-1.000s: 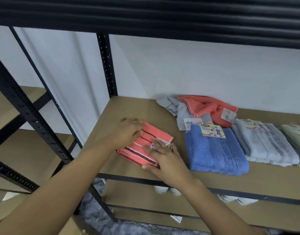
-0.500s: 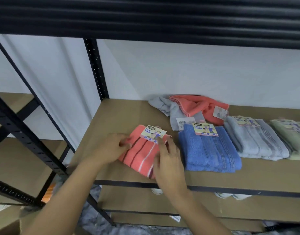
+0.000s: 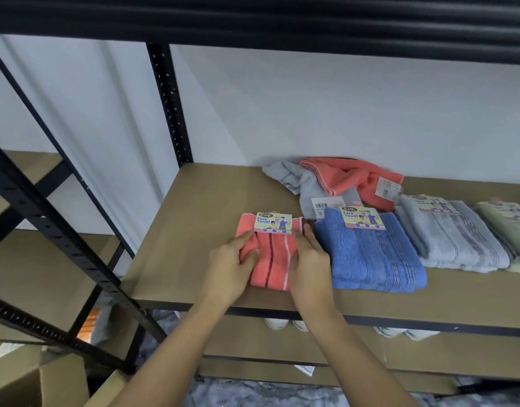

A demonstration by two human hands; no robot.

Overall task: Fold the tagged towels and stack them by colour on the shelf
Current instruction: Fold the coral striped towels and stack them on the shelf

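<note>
— Which one is being worked on?

— The coral towel [image 3: 272,259]. It's folded small and lies flat on the shelf [image 3: 188,245] near the front edge, just left of the blue towel [image 3: 370,259]. Its card tag [image 3: 273,222] sits at the far end, print side up: "Face Towel".

— And the hands?

— The left grip [image 3: 227,268] is on the towel's left edge. Forefinger and thumb curl in there with a bit of cloth bunched between them, so it has hold of that edge. The right grip [image 3: 310,263] lies along the right edge, fingers straight and together. They press against the cloth and close round nothing. One fingertip reaches nearly to the tag's corner.

— Does it touch the blue one?

— The right grip fills the gap between them, so I cannot tell whether the two towels meet under it.

— What else is up there?

— Right of the blue towel there's a folded grey towel [image 3: 455,242], then a pale green towel [image 3: 511,230] running out of sight. Each has a tag at its far end. Behind them, against the wall, a loose grey towel [image 3: 297,180] and a loose coral towel [image 3: 349,174] lie crumpled, the coral one partly over the grey.

— Anything off the shelf?

— A black upright [image 3: 167,104] at the back left corner, and a cardboard box [image 3: 32,383] down low on the left.
</note>
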